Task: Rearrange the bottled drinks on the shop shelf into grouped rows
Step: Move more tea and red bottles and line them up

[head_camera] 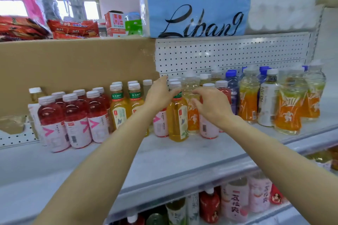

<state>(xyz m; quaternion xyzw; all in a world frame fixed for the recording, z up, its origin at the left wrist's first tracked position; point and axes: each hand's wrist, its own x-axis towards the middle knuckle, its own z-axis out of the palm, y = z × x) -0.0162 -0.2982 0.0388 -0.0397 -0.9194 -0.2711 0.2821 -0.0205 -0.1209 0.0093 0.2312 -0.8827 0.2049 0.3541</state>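
A yellow tea bottle [177, 115] is shown upright on the shelf [182, 153], between the two hands. The left hand [158, 95] is laid against its left shoulder, fingers straight; the right hand [212, 105] is held just to its right, fingers loosely curled, nothing gripped. The left is judged nearer. Matching tea bottles [126, 106] lie leftward.

Bottles [76, 118] on shelf [164, 159], cardboard [73, 71] behind at left, seemingly tissue pack [193, 3] above.
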